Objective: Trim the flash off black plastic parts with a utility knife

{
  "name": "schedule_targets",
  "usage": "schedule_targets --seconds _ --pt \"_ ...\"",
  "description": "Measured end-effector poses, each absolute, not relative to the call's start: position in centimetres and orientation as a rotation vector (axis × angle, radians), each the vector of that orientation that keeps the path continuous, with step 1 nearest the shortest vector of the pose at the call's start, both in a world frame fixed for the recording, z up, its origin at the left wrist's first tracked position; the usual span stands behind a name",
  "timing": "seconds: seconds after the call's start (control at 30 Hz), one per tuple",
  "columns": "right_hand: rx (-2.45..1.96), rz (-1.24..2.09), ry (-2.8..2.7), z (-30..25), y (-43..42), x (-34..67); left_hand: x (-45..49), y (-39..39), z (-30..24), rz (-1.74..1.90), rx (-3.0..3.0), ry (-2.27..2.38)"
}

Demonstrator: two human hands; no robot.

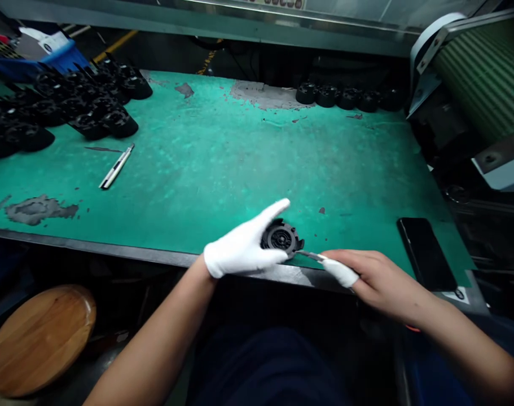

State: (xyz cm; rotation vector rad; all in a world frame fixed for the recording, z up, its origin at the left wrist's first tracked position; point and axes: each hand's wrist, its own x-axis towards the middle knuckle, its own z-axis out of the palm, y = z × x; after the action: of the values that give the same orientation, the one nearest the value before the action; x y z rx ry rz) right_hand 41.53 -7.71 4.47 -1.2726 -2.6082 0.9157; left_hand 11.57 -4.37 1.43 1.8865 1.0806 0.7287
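My left hand (248, 242), in a white glove, is wrapped round a round black plastic part (281, 238) near the table's front edge. Its ringed face points up, and notches show along its rim. My right hand (362, 270) is bare apart from a white cover on the thumb. It grips a slim knife-like tool (311, 256), whose grey blade reaches the lower right rim of the part. Most of the tool's handle is hidden in my fingers.
Several black parts (91, 107) crowd the table's left side; a row of them (347, 97) stands at the back right. A white utility knife (117, 166) lies left, a black phone (426, 254) right. A green belt conveyor (485, 73) borders the green table (223, 163). A wooden stool (40, 338) stands lower left.
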Motion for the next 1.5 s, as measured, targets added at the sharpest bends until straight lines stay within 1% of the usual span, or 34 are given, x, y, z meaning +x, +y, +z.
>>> schedule_targets --seconds 0.1,0.13,0.27,0.37,0.63,0.87,0.93,1.1,1.3,1.5 --pt "-1.334 0.854 -2.511 3.4 -8.4 43.7 9.3 -4.3 1.4 0.954 1.741 1.301" --pt "-1.341 0.857 -2.513 2.9 -8.5 44.1 9.0 -4.6 1.3 0.97 1.72 1.335" --pt "-1.36 0.84 -2.535 1.9 -8.8 43.3 10.5 -6.4 0.8 0.807 1.899 1.324" --pt "-1.332 0.801 -2.543 2.1 -8.8 41.3 12.2 -7.6 0.3 0.785 2.036 1.322" --pt "-1.315 0.568 -2.7 2.2 -8.8 37.9 13.1 -8.7 -1.1 0.862 1.977 1.424" --pt "-1.55 0.285 -2.737 2.5 -8.3 37.8 15.4 -10.1 -1.7 0.985 1.945 1.629" --pt "-1.582 0.274 -2.712 2.6 -8.3 37.9 15.8 -10.4 -1.8 1.03 1.956 1.67" --pt "-1.499 0.384 -2.719 2.8 -8.8 37.9 16.1 -10.3 -2.1 1.076 1.921 1.687" --pt "-1.586 0.263 -2.711 2.3 -9.4 37.5 16.1 -10.3 -2.4 1.097 1.936 1.679" --pt "-1.515 0.308 -2.645 1.7 -9.6 37.7 16.1 -10.3 -2.2 1.103 1.936 1.671"
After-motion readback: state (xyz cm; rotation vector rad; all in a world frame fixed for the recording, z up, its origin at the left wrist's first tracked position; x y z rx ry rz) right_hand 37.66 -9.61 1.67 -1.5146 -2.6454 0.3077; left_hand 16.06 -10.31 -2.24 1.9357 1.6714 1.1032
